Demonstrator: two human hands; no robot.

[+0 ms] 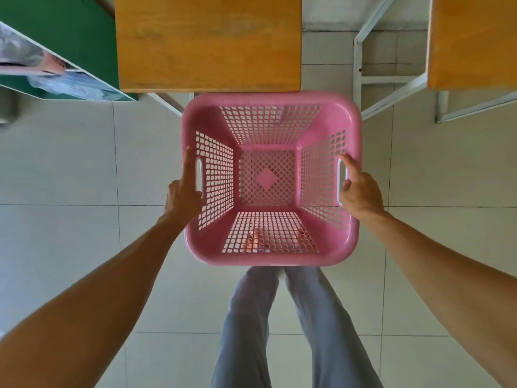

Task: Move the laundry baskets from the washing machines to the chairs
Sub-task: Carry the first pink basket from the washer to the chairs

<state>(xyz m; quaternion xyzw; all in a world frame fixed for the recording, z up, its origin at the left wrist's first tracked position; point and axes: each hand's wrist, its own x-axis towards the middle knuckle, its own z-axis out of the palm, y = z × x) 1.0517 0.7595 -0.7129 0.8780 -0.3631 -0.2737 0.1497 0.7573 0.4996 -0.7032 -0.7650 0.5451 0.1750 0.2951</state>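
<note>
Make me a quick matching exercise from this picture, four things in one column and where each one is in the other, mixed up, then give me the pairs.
Things:
1. pink basket
2. wooden seat
3. green board
4. grey trousers

Places:
A. top left corner
B. held between left hand and right hand
C. bottom centre, below the basket
D. top centre, just beyond the basket

Pairs: 1-B, 2-D, 3-A, 4-C
</note>
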